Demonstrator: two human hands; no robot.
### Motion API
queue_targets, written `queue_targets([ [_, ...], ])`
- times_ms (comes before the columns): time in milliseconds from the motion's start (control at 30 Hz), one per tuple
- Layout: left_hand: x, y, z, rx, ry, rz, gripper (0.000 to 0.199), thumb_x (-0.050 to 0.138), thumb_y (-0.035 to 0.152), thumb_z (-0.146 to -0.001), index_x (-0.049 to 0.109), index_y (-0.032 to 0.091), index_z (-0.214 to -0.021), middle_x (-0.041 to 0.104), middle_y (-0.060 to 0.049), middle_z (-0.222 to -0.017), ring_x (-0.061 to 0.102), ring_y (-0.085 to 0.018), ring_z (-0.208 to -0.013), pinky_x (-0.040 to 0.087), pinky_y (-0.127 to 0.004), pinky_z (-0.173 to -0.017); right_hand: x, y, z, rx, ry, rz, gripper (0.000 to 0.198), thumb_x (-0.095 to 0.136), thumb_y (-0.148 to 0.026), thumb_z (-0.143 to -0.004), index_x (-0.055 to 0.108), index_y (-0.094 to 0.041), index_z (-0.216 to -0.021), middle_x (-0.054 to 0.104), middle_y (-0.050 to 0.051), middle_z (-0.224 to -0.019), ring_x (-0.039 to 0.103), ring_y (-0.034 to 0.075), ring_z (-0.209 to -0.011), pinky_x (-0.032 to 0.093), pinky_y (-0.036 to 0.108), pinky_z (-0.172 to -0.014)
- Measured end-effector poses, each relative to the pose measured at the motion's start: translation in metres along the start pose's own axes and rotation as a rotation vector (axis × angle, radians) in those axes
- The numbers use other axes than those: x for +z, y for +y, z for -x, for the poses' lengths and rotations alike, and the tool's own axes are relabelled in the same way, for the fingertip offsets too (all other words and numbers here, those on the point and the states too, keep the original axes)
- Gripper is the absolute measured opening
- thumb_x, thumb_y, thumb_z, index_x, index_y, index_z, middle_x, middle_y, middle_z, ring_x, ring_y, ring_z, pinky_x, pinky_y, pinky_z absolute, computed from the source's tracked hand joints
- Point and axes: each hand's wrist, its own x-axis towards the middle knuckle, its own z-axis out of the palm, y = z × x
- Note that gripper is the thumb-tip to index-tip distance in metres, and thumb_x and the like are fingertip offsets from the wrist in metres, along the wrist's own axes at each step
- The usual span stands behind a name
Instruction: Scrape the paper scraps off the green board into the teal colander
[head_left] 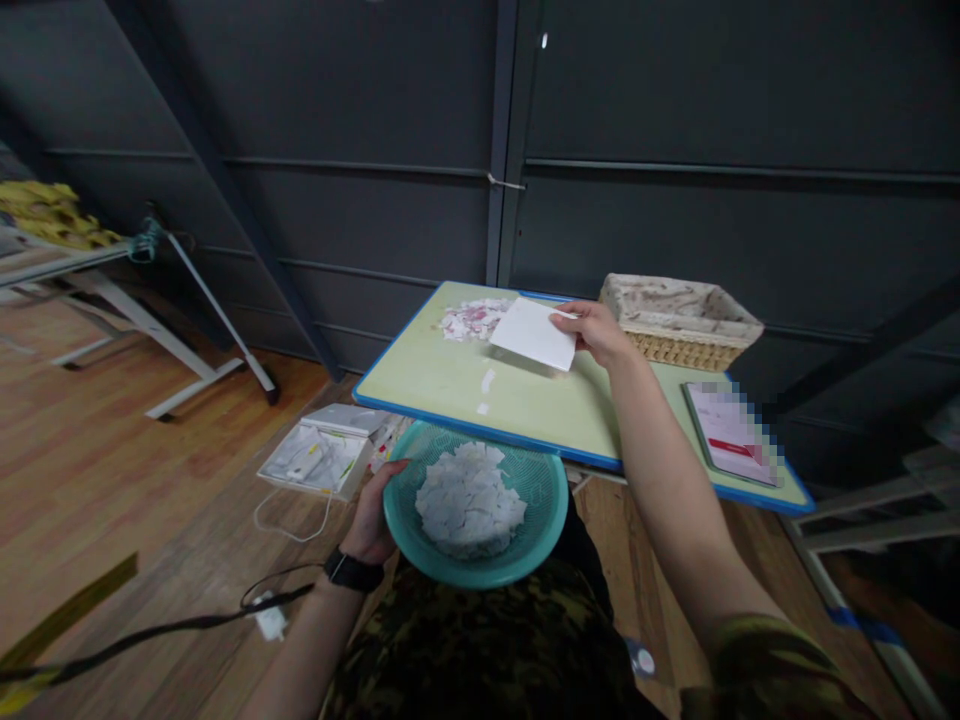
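Note:
My left hand [375,515] grips the left rim of a teal plastic colander [547,530], which sits at my lap beneath the table's front edge. Torn white paper scraps [471,500] are heaped inside it. Over the tabletop, my right hand [592,330] pinches the right edge of a flat white card or folded sheet [534,333], thumb on top. Just left of that card lies a pile of white and pinkish paper scraps [476,318]. Small loose scraps [486,382] rest on the table nearer to me.
The pale yellow-green table [420,365] has a blue edge. A lined wicker basket [679,320] stands at its back right, with a tablet [733,432] in front. An open white box [319,455] with a cable sits on the floor at left. A dark panelled wall [375,120] rises behind.

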Motion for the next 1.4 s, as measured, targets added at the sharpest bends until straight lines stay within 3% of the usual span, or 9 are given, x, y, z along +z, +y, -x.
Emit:
queue_targets([
  [133, 0.001, 0.001, 0.002, -0.005, 0.003, -0.002, 0.010, 0.064, 0.020, -0.077, 0.072, 0.014, -0.079, 0.079, -0.008, -0.072, 0.075, -0.026, -0.072, 0.060, -0.038, -0.073, 0.000, 0.005, -0.003, 0.037, 0.016, 0.071, 0.040, 0.076, -0.034, -0.062, 0.072, -0.012, -0.096, 0.069, 0.006, -0.080, 0.052, 0.012, -0.064, 0.036, 0.023, -0.051],
  [367, 0.001, 0.000, 0.002, 0.000, 0.016, -0.001, 0.007, 0.067, 0.019, -0.074, 0.071, 0.014, -0.077, 0.078, -0.007, -0.070, 0.075, -0.027, -0.069, 0.060, -0.038, -0.070, 0.011, 0.006, -0.002, -0.064, -0.078, 0.165, 0.047, 0.073, -0.038, -0.062, 0.076, -0.009, -0.099, 0.071, 0.008, -0.086, 0.051, 0.012, -0.064, 0.033, 0.024, -0.051],
  [667, 0.001, 0.000, 0.001, 0.006, 0.000, 0.001, 0.013, 0.063, 0.019, -0.077, 0.073, 0.014, -0.083, 0.079, -0.007, -0.072, 0.074, -0.023, -0.066, 0.061, -0.035, -0.068, 0.015, 0.007, -0.004, -0.103, -0.041, 0.198, 0.038, 0.071, -0.036, -0.062, 0.076, -0.011, -0.090, 0.071, 0.007, -0.085, 0.054, 0.014, -0.069, 0.038, 0.025, -0.056],
  [833, 0.002, 0.001, 0.002, -0.003, 0.019, -0.011, 0.014, 0.060, 0.019, -0.081, 0.072, 0.014, -0.074, 0.077, -0.006, -0.065, 0.072, -0.022, -0.060, 0.060, -0.034, -0.066, 0.009, 0.005, -0.002, -0.077, -0.102, 0.212, 0.036, 0.071, -0.034, -0.059, 0.076, -0.011, -0.085, 0.066, 0.003, -0.071, 0.048, 0.012, -0.061, 0.032, 0.024, -0.052],
  [1267, -0.003, -0.002, -0.002, -0.009, -0.005, 0.015, 0.010, 0.068, 0.021, -0.075, 0.073, 0.013, -0.079, 0.078, -0.008, -0.070, 0.074, -0.026, -0.068, 0.060, -0.037, -0.067, 0.012, -0.006, 0.008, -0.050, -0.193, 0.198, 0.041, 0.075, -0.038, -0.055, 0.077, -0.010, -0.084, 0.062, 0.002, -0.064, 0.043, 0.010, -0.055, 0.027, 0.025, -0.049],
  [1400, -0.005, -0.002, -0.003, -0.026, -0.020, 0.007, 0.013, 0.067, 0.022, -0.076, 0.073, 0.014, -0.081, 0.078, -0.007, -0.071, 0.074, -0.027, -0.071, 0.060, -0.038, -0.069, 0.018, -0.003, 0.005, -0.105, -0.242, 0.198, 0.043, 0.077, -0.040, -0.055, 0.078, -0.009, -0.085, 0.066, 0.004, -0.069, 0.048, 0.012, -0.059, 0.032, 0.026, -0.053],
])
